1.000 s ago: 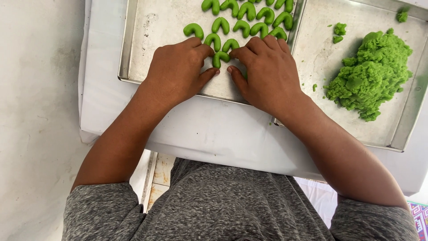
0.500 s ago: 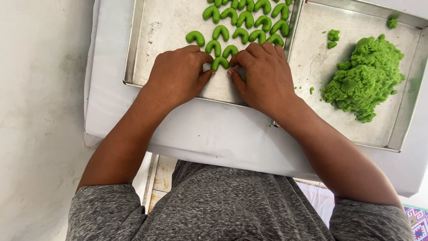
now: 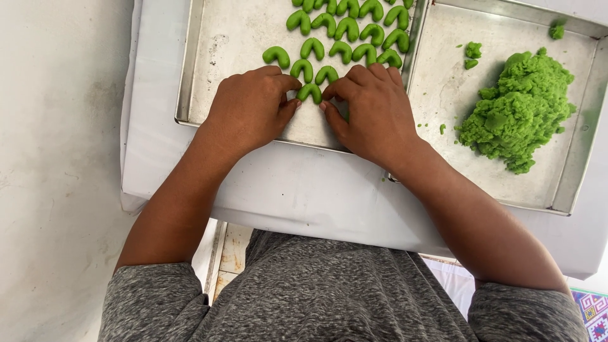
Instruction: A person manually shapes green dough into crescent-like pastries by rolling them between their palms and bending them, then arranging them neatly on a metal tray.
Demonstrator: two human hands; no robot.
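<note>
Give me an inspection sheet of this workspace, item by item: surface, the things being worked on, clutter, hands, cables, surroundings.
Surface: white table bearing two metal trays side by side.
Job's things: green dough crescent on the left tray, touched by both hands; rows of finished crescents beyond it.
Clutter: green dough heap on the right tray, with loose crumbs.
Grippers: left hand and right hand lie on the left tray, fingertips on the crescent.
Cables: nothing seen.
Surroundings: pale wall or floor at left; grey shirt below.
</note>
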